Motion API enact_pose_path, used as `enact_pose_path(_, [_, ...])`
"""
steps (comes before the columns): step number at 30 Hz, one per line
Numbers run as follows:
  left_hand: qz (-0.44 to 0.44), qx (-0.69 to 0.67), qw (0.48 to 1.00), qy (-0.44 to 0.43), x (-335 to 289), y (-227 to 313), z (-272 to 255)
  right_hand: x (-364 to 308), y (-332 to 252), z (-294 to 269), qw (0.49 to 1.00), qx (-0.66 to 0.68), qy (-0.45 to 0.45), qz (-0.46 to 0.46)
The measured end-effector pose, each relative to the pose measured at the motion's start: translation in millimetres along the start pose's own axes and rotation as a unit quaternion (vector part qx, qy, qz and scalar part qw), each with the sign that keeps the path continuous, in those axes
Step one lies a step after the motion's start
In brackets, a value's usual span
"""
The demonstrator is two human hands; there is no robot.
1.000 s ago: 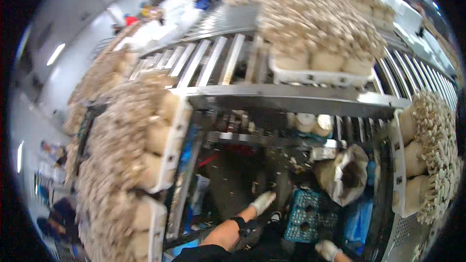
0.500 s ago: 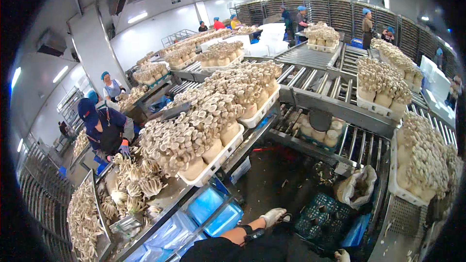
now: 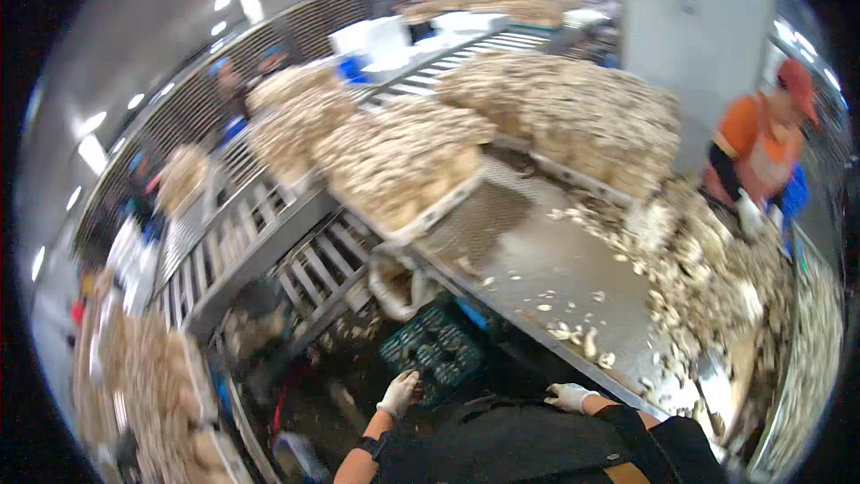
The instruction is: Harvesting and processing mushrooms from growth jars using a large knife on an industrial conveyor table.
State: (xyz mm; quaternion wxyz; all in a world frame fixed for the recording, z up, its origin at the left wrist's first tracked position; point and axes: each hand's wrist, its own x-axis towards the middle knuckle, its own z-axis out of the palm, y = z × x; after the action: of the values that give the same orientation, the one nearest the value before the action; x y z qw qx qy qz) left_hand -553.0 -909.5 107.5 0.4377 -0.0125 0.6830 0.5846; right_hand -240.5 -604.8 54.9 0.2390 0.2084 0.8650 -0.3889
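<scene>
My left hand, in a white glove, hangs in front of me beside a dark green plastic crate. Blur hides whether its fingers are closed. Another white glove covers my right hand, which is low by the near edge of a metal worktable. Its fingers look stretched out, and I see nothing in them. Mushroom scraps lie scattered on the tabletop. At the table's far side, large clumps of mushrooms stand in white trays.
A co-worker in orange stands on the right by a heap of loose mushrooms. An open whitish sack is beyond the crate. Roller conveyors run to the left, and more mushroom clumps stand at lower left.
My view has swung right, bringing the metal worktable and the co-worker in orange into sight. My right hand now shows fully, and both hands are apart in front of me.
</scene>
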Motion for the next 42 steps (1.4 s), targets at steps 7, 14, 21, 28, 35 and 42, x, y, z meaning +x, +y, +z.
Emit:
enact_pose_path(7, [0.282,0.245,0.913,-0.164,129.6,67.0,134.9,-32.2,37.3,14.8,0.983,0.119,0.136,0.022])
enact_pose_path(14, [0.318,0.531,0.786,-0.018,258.6,187.8,208.5,14.3,-25.5,-104.6,0.917,0.09,0.386,0.029])
enact_pose_path(21, [0.278,0.54,0.748,-0.268,278.0,135.7,277.5,-8.9,24.2,-158.4,0.965,-0.21,0.152,0.026])
enact_pose_path(28, [0.45,0.344,0.821,-0.08,396.4,219.9,451.8,-29.0,64.5,-196.5,0.908,-0.101,0.242,0.326])
enact_pose_path(35, [0.606,0.451,0.656,0.006,502.2,138.0,583.8,126.9,43.4,-252.4,0.928,-0.168,0.333,-0.01])
enact_pose_path(42, [0.401,0.378,0.825,-0.127,313.1,56.5,703.1,60.1,152.2,-280.8,0.963,-0.177,0.138,0.146])
